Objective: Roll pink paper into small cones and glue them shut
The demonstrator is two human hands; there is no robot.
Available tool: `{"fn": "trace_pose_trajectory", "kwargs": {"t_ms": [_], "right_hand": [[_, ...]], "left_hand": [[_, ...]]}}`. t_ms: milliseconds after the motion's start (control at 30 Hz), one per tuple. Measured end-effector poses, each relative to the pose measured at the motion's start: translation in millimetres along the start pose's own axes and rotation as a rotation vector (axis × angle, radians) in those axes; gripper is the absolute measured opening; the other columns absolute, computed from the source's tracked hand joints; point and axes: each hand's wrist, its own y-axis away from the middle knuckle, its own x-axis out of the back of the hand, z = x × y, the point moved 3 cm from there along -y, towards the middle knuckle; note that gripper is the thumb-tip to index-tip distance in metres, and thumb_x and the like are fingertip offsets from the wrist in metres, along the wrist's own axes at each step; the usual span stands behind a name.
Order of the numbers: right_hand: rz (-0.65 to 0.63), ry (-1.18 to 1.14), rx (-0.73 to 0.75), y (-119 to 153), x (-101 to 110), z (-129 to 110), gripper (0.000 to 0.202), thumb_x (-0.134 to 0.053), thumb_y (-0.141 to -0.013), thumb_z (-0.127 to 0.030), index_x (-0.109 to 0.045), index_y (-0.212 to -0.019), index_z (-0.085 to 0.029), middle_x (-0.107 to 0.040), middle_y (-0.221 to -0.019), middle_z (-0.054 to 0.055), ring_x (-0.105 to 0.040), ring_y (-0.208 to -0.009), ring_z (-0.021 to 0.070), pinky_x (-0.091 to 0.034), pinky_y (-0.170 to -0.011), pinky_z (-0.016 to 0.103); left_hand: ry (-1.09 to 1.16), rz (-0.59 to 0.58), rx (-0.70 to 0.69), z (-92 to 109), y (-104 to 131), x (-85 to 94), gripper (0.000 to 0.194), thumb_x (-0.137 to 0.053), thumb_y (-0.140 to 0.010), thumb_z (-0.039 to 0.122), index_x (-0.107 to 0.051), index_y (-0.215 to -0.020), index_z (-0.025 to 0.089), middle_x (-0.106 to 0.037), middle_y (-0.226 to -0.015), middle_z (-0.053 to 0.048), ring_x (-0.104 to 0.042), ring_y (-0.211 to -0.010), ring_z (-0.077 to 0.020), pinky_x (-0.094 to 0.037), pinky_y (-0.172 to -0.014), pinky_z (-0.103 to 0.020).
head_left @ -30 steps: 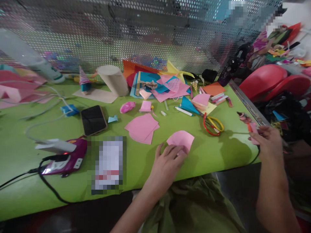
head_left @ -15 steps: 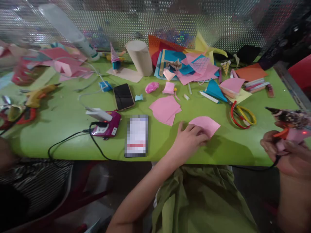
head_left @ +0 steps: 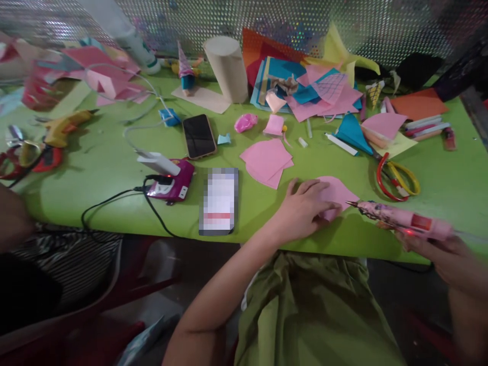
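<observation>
Pink paper [head_left: 337, 192] lies flat near the table's [head_left: 95, 188] front edge, and my left hand [head_left: 303, 211] presses down on it with fingers spread. At three o'clock from it, my right hand [head_left: 448, 254] is wrapped tight around a pink glue gun [head_left: 404, 221], its tip just beside the paper's edge. I think the glue should go on slowly, in a thin line, with my fingers kept away from the hot tip. Scissors [head_left: 396, 178] rest at one o'clock. My hand hides part of the paper, and my right hand is blurry and partly cut off.
</observation>
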Motion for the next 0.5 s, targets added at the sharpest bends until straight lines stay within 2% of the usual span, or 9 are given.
{"fn": "trace_pose_trajectory", "kwargs": {"t_ms": [67, 133, 333, 500], "right_hand": [[-0.140, 0.015, -0.003, -0.9, -6.1, -6.8, 0.038, -0.086, -0.073, -0.062, -0.087, -0.094, -0.031, -0.083, -0.096, 0.010, -0.077, -0.098, 0.0364, -0.066, -0.089, 0.047], [-0.225, 0.031, -0.011, -1.9, -11.3, -13.0, 0.041, -0.084, -0.074, -0.065, -0.087, -0.093, -0.029, -0.083, -0.098, 0.011, -0.076, -0.099, 0.0358, -0.066, -0.091, 0.046], [-0.215, 0.103, -0.090, -6.1, -15.9, -17.5, 0.055, -0.082, -0.066, -0.077, -0.086, -0.081, -0.025, -0.078, -0.079, 0.011, -0.066, -0.067, 0.0278, -0.064, -0.066, 0.041], [-0.241, 0.120, -0.032, -7.8, -11.8, -18.2, 0.045, -0.078, -0.077, -0.070, -0.086, -0.087, -0.026, -0.076, -0.078, 0.009, -0.054, -0.057, 0.0212, -0.053, -0.049, 0.034]], "left_hand": [[0.004, -0.014, 0.001, -0.3, 0.0, 0.6, 0.044, -0.067, -0.098, 0.028, -0.073, -0.140, 0.039, -0.049, -0.168, -0.009, -0.041, -0.155, -0.0370, -0.023, -0.125, -0.066], [0.004, -0.025, -0.003, -0.4, 0.6, 0.9, 0.047, -0.068, -0.096, 0.026, -0.072, -0.141, 0.040, -0.049, -0.169, -0.009, -0.039, -0.157, -0.0356, -0.022, -0.126, -0.066], [0.010, -0.003, -0.015, -2.9, 2.8, -2.2, 0.049, -0.067, -0.095, 0.024, -0.071, -0.141, 0.038, -0.049, -0.169, -0.008, -0.039, -0.158, -0.0359, -0.020, -0.128, -0.067], [-0.001, 0.009, -0.020, -4.4, 3.0, -5.0, 0.055, -0.068, -0.092, 0.022, -0.067, -0.146, 0.034, -0.049, -0.169, -0.009, -0.038, -0.158, -0.0346, -0.019, -0.129, -0.065]]}}
